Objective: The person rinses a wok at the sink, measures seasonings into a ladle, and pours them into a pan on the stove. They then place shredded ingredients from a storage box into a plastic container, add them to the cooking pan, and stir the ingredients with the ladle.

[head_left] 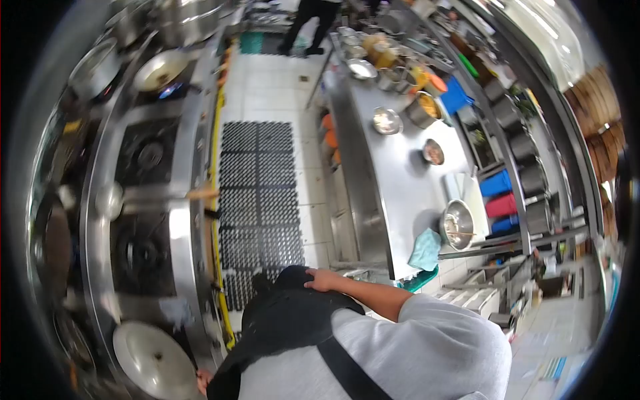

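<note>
At the lower left, a wide, pale metal wok (152, 360) sits on the range, with a small dark spot at its middle. My left hand (203, 383) is closed at the wok's near right edge, apparently round its handle; my body hides part of that hand. My right hand (323, 280) rests on my black apron (287, 313) over the thigh, fingers laid against the cloth and nothing visible in them.
Along the left runs a steel range (100, 200) with burners, a ladle (109, 200) and another wok (162, 71) over a blue flame. A black mat (259, 193) covers the aisle. The right-hand steel table (393, 173) carries bowls and a cloth (425, 249). Another person (313, 23) stands at the far end.
</note>
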The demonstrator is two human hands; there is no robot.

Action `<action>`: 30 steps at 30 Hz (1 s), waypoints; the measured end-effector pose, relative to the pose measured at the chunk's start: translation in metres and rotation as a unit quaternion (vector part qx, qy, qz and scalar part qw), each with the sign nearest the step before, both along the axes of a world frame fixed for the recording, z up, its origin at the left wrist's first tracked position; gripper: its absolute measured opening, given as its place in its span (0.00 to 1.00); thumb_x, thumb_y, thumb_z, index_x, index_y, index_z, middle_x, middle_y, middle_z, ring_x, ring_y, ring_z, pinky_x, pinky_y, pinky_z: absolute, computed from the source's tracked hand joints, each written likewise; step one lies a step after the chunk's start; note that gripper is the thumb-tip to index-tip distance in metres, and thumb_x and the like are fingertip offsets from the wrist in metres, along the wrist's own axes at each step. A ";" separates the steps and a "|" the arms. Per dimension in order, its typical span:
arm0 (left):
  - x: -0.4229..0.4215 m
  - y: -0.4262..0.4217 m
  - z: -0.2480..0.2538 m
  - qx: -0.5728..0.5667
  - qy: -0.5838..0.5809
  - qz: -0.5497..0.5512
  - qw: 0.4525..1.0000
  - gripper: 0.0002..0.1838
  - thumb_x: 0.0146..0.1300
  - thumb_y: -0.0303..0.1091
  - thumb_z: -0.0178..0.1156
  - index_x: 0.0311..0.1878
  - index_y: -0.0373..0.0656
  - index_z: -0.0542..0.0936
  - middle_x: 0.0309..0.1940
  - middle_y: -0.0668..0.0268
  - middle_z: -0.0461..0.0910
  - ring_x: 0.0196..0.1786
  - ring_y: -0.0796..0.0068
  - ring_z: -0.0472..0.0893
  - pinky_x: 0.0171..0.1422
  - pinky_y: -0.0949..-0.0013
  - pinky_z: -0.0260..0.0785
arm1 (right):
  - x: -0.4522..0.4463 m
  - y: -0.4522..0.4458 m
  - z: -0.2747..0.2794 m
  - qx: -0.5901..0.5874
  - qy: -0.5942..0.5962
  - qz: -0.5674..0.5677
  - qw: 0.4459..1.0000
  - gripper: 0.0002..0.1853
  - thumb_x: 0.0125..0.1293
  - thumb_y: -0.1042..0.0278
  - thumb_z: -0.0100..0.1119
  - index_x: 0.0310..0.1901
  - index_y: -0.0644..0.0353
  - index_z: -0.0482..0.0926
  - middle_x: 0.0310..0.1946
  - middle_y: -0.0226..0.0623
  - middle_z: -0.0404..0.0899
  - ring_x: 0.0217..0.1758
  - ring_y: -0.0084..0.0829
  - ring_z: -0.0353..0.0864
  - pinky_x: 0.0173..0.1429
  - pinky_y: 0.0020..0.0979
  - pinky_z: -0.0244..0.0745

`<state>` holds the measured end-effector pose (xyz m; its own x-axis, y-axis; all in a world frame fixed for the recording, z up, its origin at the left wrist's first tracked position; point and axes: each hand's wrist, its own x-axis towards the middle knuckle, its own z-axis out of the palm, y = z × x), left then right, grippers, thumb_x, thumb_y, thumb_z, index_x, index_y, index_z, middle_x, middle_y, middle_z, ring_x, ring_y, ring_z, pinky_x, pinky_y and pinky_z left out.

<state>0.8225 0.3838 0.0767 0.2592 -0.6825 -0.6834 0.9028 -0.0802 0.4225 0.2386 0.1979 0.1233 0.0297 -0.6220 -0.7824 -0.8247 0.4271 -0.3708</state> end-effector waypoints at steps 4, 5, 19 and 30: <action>-0.114 -0.135 0.016 0.159 -0.077 -0.123 0.977 0.08 0.75 0.38 0.54 0.39 0.47 0.74 0.23 0.76 0.66 0.24 0.83 0.69 0.29 0.68 0.64 | -0.073 -0.079 0.005 -0.085 0.043 -0.107 0.990 0.40 0.66 0.41 0.63 0.73 0.56 0.67 0.66 0.56 0.74 0.69 0.57 0.73 0.73 0.49 0.68; -0.136 -0.160 0.015 0.170 -0.082 -0.152 0.970 0.08 0.75 0.38 0.54 0.39 0.47 0.74 0.23 0.76 0.66 0.25 0.82 0.69 0.30 0.68 0.65 | -0.101 -0.100 0.010 -0.148 0.058 -0.101 0.982 0.41 0.65 0.44 0.65 0.74 0.57 0.66 0.66 0.58 0.74 0.70 0.59 0.72 0.74 0.49 0.67; -0.303 -0.331 0.045 0.246 -0.158 -0.312 0.904 0.06 0.73 0.37 0.57 0.44 0.47 0.75 0.32 0.73 0.72 0.35 0.78 0.75 0.41 0.64 0.72 | -0.554 -0.342 0.456 -0.549 0.580 -0.176 0.576 0.32 0.62 0.47 0.67 0.65 0.55 0.77 0.56 0.49 0.81 0.60 0.54 0.80 0.64 0.51 0.75; -0.307 -0.295 0.066 0.308 -0.166 -0.280 0.894 0.07 0.72 0.36 0.60 0.47 0.47 0.76 0.39 0.71 0.77 0.42 0.74 0.79 0.50 0.62 0.78 | -0.691 -0.369 0.446 -0.326 0.629 -0.247 0.661 0.35 0.69 0.34 0.51 0.63 0.57 0.78 0.59 0.54 0.79 0.63 0.50 0.78 0.64 0.50 0.72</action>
<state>0.5153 0.0891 0.1425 0.2524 -0.2902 -0.9231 0.4813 -0.7899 0.3799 -0.4524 -0.1711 0.5692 -0.7225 -0.5296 0.4444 -0.4749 0.8474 0.2377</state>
